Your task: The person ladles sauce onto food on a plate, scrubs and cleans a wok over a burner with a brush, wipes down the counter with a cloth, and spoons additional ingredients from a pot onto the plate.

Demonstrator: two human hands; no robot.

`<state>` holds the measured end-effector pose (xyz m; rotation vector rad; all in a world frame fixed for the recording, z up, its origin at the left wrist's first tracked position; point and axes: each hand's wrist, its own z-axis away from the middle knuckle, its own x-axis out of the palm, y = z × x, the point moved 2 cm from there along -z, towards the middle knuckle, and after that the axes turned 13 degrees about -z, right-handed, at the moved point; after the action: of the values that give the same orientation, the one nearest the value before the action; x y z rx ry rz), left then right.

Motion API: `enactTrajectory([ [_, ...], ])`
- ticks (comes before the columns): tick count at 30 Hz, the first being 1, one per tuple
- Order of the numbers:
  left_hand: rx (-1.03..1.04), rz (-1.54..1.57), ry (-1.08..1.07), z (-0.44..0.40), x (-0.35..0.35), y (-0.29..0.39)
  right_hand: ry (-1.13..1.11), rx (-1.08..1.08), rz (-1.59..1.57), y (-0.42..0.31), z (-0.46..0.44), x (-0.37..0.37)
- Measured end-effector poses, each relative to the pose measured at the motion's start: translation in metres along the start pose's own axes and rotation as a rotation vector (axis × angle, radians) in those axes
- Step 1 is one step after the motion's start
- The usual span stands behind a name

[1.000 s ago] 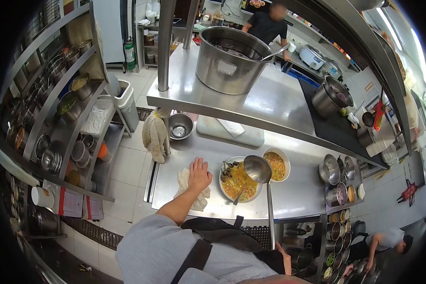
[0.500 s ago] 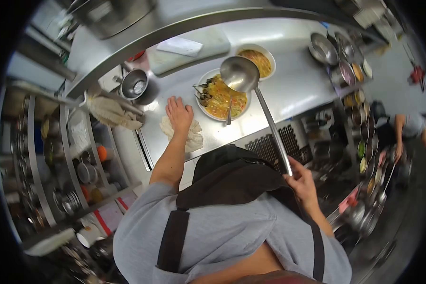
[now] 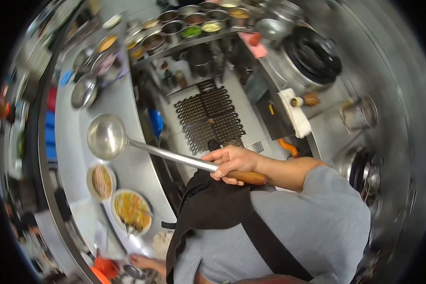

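My right hand (image 3: 232, 164) is closed round the long handle of a large metal ladle (image 3: 107, 137), just above its wooden grip. The ladle's bowl hangs over the steel counter. My left hand (image 3: 142, 261) is at the lower edge of the view, beside a small metal bowl (image 3: 135, 271); its fingers are small and blurred. A crumpled cloth (image 3: 162, 243) lies near that arm. Beyond it stand a bowl of yellow food (image 3: 132, 211) with a spoon in it and a second food bowl (image 3: 101, 182).
Metal bowls (image 3: 84, 91) stand farther along the counter (image 3: 132, 109). Several ingredient pots (image 3: 191, 31) line the far shelf. A large lidded pot (image 3: 300, 61) and a white towel (image 3: 296, 113) are at the right. A black mat (image 3: 209, 118) covers the floor.
The view has swung right, towards the floor mat and pots. My left hand has left the cloth and is by the small metal bowl. The ladle stays in my right hand.
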<state>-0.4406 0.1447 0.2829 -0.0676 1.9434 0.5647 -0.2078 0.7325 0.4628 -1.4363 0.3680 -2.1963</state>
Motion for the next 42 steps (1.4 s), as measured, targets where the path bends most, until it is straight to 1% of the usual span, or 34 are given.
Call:
enactTrajectory([
  [1, -0.071, 0.238, -0.062, -0.006, -0.019, 0.041, 0.062, -0.088, -0.069, -0.004, 0.015, -0.006],
  [2, 0.038, 0.315, -0.036, -0.014, -0.026, 0.078, 0.113, -0.170, -0.138, -0.006, 0.028, -0.009],
  [4, 0.155, 0.584, -0.105, -0.035, -0.011, 0.139, 0.184, -0.362, -0.244, -0.012, 0.056, -0.026],
  [6, 0.375, 0.476, -0.174, -0.020, -0.015, 0.237, 0.270, -0.543, -0.323, -0.024, 0.089, -0.041],
  [8, 0.523, 0.613, -0.386, 0.004, 0.011, 0.309, 0.424, -0.774, -0.360, -0.024, 0.117, -0.071],
  [10, 0.744, 0.693, -0.608, 0.029, 0.052, 0.352, 0.605, -0.958, -0.348, -0.030, 0.145, -0.095],
  [12, 0.753, 0.701, -0.799, 0.085, 0.058, 0.394, 0.667, -1.152, -0.343, -0.037, 0.168, -0.118],
  [14, 0.877, 0.669, -0.943, 0.136, 0.073, 0.413, 0.834, -1.311, -0.327, -0.040, 0.186, -0.148],
  [15, 0.857, 0.605, -1.075, 0.160, 0.082, 0.418, 0.905, -1.431, -0.364, -0.040, 0.194, -0.163],
  [16, 0.826, 0.544, -1.202, 0.184, 0.086, 0.424, 1.042, -1.465, -0.388, -0.041, 0.200, -0.178],
  [18, 0.926, 0.428, -1.325, 0.230, 0.088, 0.442, 1.240, -1.523, -0.413, -0.045, 0.213, -0.209],
  [20, 0.998, 0.441, -1.549, 0.248, 0.169, 0.433, 1.427, -1.485, -0.360, -0.047, 0.227, -0.251],
  [21, 0.959, 0.319, -1.586, 0.264, 0.168, 0.450, 1.549, -1.450, -0.366, -0.051, 0.232, -0.268],
  [22, 0.972, 0.321, -1.603, 0.274, 0.198, 0.458, 1.637, -1.422, -0.363, -0.055, 0.236, -0.279],
  [23, 0.945, 0.372, -1.689, 0.278, 0.242, 0.460, 1.715, -1.345, -0.332, -0.056, 0.241, -0.297],
  [24, 0.828, 0.340, -1.742, 0.281, 0.246, 0.469, 1.786, -1.250, -0.314, -0.052, 0.241, -0.315],
  [25, 0.707, 0.309, -1.785, 0.285, 0.250, 0.478, 1.796, -1.218, -0.346, -0.046, 0.239, -0.336],
  [27, 1.074, -0.144, -1.463, 0.273, 0.290, 0.474, 2.103, -0.891, 0.013, -0.039, 0.234, -0.371],
  [28, 1.243, -0.296, -1.120, 0.268, 0.302, 0.473, 2.073, -0.883, 0.000, -0.038, 0.224, -0.379],
  [29, 1.224, -0.296, -1.098, 0.266, 0.320, 0.478, 2.163, -0.759, 0.099, -0.040, 0.217, -0.382],
  [30, 1.339, -0.359, -1.112, 0.265, 0.332, 0.478, 2.249, -0.638, 0.213, -0.043, 0.212, -0.387],
  [31, 1.455, -0.412, -1.122, 0.264, 0.344, 0.479, 2.254, -0.581, 0.249, -0.038, 0.205, -0.395],
  [32, 1.442, -0.448, -1.181, 0.271, 0.332, 0.495, 2.222, -0.510, 0.268, -0.033, 0.198, -0.402],
  [33, 1.392, -0.483, -1.262, 0.287, 0.310, 0.521, 2.315, -0.633, 0.594, -0.013, 0.188, -0.421],
  [35, 1.321, -0.522, -1.326, 0.320, 0.266, 0.573, 2.286, -0.520, 0.522, 0.004, 0.182, -0.444],
  [36, 1.333, -0.536, -1.325, 0.336, 0.253, 0.600, 2.248, -0.421, 0.319, -0.013, 0.184, -0.428],
  [37, 1.333, -0.537, -1.306, 0.341, 0.257, 0.622, 2.253, -0.347, 0.282, -0.024, 0.187, -0.422],
  [38, 1.657, -0.582, -1.199, 0.356, 0.260, 0.645, 2.270, -0.262, 0.244, -0.028, 0.192, -0.423],
  [39, 1.737, -0.542, -1.164, 0.371, 0.268, 0.669, 2.284, -0.256, 0.234, -0.027, 0.195, -0.426],
  [40, 1.815, -0.500, -1.123, 0.386, 0.276, 0.693, 2.325, -0.371, 0.454, -0.030, 0.199, -0.426],
  [41, 1.640, -0.395, -1.168, 0.395, 0.289, 0.719, 2.344, -0.478, 0.683, -0.035, 0.199, -0.425],
  [42, 1.576, -0.167, -1.171, 0.406, 0.299, 0.749, 2.355, -0.455, 0.676, -0.052, 0.200, -0.419],
])
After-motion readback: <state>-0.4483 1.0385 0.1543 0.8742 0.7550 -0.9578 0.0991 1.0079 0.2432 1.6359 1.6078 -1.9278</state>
